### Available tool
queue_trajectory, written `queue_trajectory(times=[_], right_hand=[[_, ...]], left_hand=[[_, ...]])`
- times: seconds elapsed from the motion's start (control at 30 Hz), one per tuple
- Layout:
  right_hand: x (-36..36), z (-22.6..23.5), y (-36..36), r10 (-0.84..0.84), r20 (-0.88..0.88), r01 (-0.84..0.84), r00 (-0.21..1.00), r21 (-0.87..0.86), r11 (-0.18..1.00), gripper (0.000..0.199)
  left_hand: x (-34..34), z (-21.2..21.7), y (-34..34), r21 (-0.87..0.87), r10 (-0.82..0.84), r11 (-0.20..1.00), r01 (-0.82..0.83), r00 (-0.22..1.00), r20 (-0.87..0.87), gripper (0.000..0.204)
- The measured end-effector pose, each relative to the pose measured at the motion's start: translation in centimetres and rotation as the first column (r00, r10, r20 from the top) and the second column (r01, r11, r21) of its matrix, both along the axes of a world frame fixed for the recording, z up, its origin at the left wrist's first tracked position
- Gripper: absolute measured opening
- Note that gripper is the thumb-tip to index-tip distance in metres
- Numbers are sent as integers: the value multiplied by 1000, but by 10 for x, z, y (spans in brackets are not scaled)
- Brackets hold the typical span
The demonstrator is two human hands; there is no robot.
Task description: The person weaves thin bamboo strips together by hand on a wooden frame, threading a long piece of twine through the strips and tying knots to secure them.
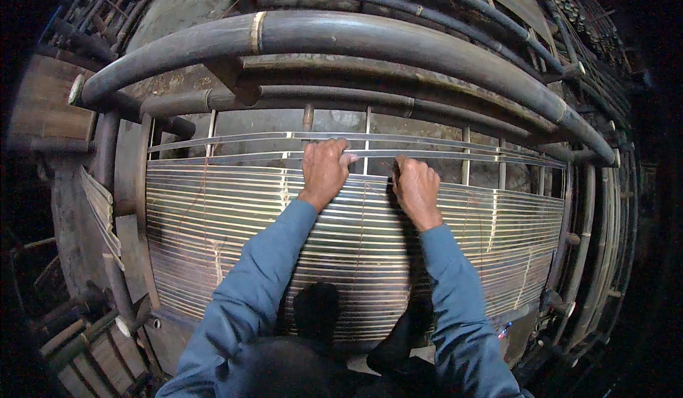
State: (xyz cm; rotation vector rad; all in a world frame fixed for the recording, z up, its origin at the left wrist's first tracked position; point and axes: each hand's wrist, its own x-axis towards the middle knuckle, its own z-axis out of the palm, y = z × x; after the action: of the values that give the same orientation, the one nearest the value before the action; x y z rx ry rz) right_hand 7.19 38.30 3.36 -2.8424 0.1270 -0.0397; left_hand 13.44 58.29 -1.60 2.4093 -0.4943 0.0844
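Before me lies a panel of thin bamboo slats (334, 256), laid side by side with narrow gaps and crossed by fine reddish threads (204, 177). Two slats stand apart at its far edge. My left hand (326, 172) is closed over the nearer loose slat (249, 157), fingertips and thumb against it. The farther loose slat (413, 138) runs just beyond those fingers. To the right, my right hand (418, 190) makes a fist at the panel's far edge; something small and dark shows by its curled fingers, too unclear to name. A bit of reddish thread appears between the hands.
A thick bamboo pole (398, 39) crosses beyond the panel, with a thinner rail (334, 99) under it. Bamboo posts border both sides. A bundle of split strips (103, 209) hangs at the left. More bamboo poles (597, 234) stand at the right.
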Motion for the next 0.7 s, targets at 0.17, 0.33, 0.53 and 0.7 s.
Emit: queue_trajectory(times=[0.17, 0.33, 0.53, 0.7], right_hand=[[16, -40, 15, -10, 38, 13, 999, -69, 998, 10], [16, -41, 24, -32, 28, 31, 999, 54, 998, 9], [14, -42, 21, -49, 5, 49, 999, 65, 997, 8], [16, -53, 10, 47, 16, -47, 999, 23, 999, 7]], left_hand=[[0, 9, -8, -14, 37, 999, -35, 981, 192, 22], [-36, 12, -12, 35, -73, 997, 70, 992, 101, 11], [-2, 22, -21, 334, -36, 898, 286, 804, -594, 38], [17, 17, -36, 314, -42, 858, 407, 665, -746, 46]])
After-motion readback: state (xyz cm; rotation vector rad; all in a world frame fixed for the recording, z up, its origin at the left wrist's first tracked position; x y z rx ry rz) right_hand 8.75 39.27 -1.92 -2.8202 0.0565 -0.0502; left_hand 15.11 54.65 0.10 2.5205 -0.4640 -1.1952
